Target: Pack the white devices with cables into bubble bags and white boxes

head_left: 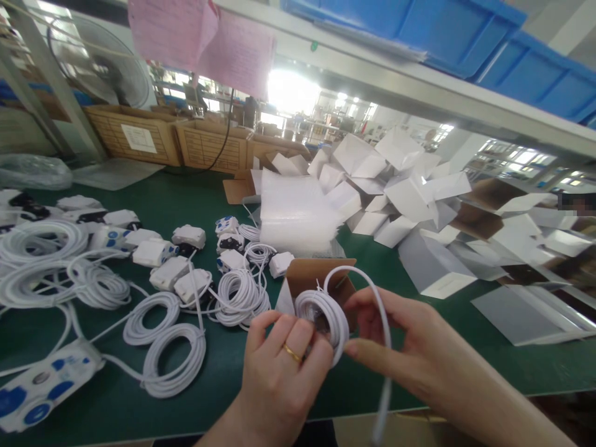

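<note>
1. Spanning the workbench: one green table (218,397), the largest item.
2. White boxes (412,195), a loose heap, lay beyond the hands.
3. Open box (305,273), brown inside, stood behind the coil. Judged light, thin-walled and easily creased; best held low on its side walls, not by the flap.
4. Right hand (412,335): thumb and fingers parted, clasping nothing clearly; contact with box or coil could not be told.
5. Left hand (286,366): fingers curled tightly around the near side of the coil.
6. Coil of white cable (339,326): held up at the box's open mouth; whether any part sat inside could not be told. Judged fairly light, springy, smooth-skinned, a little slippery, not fragile; best gripped across all its turns together.
7. Loose strand (382,316): arched from the coil past the right hand. Judged bendy, apt to spring outward; best pinched close to the coil.
8. Ring (293,353), yellow, worn on a left-hand finger.
</note>
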`<state>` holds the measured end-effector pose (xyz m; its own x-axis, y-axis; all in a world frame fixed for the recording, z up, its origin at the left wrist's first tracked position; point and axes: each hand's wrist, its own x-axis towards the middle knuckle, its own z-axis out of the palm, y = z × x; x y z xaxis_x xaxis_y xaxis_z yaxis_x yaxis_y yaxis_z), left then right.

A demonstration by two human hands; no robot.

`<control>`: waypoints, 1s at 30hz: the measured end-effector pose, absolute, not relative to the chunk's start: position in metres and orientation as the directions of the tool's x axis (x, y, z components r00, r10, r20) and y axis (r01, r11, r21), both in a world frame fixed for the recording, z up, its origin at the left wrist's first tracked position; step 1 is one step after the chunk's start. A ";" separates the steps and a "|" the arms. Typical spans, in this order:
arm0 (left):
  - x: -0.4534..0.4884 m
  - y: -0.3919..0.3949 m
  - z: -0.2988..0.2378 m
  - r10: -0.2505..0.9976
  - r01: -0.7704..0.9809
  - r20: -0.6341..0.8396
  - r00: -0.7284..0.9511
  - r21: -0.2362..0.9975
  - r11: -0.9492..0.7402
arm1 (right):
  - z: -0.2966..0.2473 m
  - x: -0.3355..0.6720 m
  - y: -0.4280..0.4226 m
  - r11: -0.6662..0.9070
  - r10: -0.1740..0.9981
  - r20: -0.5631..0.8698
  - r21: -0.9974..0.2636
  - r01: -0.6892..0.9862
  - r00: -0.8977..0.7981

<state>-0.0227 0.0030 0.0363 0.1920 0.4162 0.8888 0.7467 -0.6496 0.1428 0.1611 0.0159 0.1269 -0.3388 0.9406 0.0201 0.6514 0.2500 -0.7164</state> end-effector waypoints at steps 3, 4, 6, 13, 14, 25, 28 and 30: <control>-0.017 0.002 0.030 0.427 0.739 0.888 0.170 0.172 -0.651 | 0.121 0.144 0.014 0.313 0.917 0.042 -0.692 0.651 -0.396; -0.017 0.001 0.027 0.424 0.727 0.886 0.185 0.167 -0.667 | 0.119 0.142 0.014 0.349 0.911 0.077 -0.666 0.660 -0.404; -0.022 -0.001 0.019 0.416 0.696 0.877 0.239 0.143 -0.703 | 0.118 0.142 0.016 0.425 0.892 0.147 -0.595 0.682 -0.428; -0.027 -0.007 -0.001 0.516 0.791 0.778 0.359 0.039 -0.611 | 0.144 0.157 0.035 0.608 0.794 0.256 -0.385 0.695 -0.552; -0.024 -0.006 -0.001 0.547 0.815 0.748 0.377 0.013 -0.580 | 0.147 0.157 0.039 0.623 0.781 0.252 -0.364 0.692 -0.571; -0.024 0.004 0.010 0.544 0.815 0.717 0.436 -0.058 -0.577 | 0.138 0.149 0.062 0.598 0.791 0.019 -0.236 0.766 -0.612; -0.026 0.007 0.006 0.506 0.795 0.726 0.466 -0.093 -0.600 | 0.133 0.143 0.069 0.599 0.795 -0.039 -0.105 0.794 -0.605; -0.026 0.007 0.002 0.506 0.799 0.728 0.463 -0.095 -0.594 | 0.130 0.139 0.070 0.606 0.792 -0.094 -0.004 0.796 -0.603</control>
